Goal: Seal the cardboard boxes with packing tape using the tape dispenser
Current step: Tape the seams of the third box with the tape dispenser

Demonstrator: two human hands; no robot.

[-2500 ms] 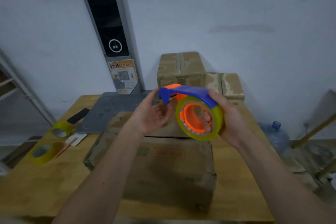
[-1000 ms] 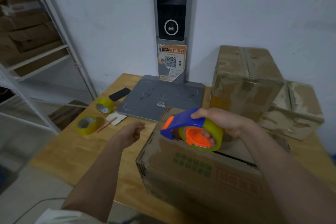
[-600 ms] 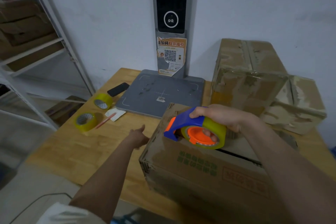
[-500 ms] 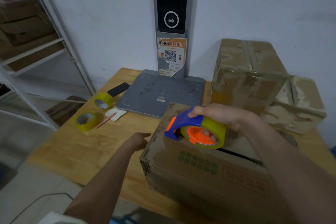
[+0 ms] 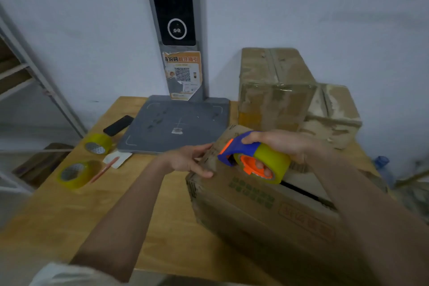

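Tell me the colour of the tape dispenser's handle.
Blue, with orange trim, on the tape dispenser; seen in the head view.

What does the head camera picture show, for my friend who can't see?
A right hand holds a blue-and-orange tape dispenser on a brown cardboard box, while the left hand touches the box's corner. Two yellowish tape rolls lie on the wooden table.
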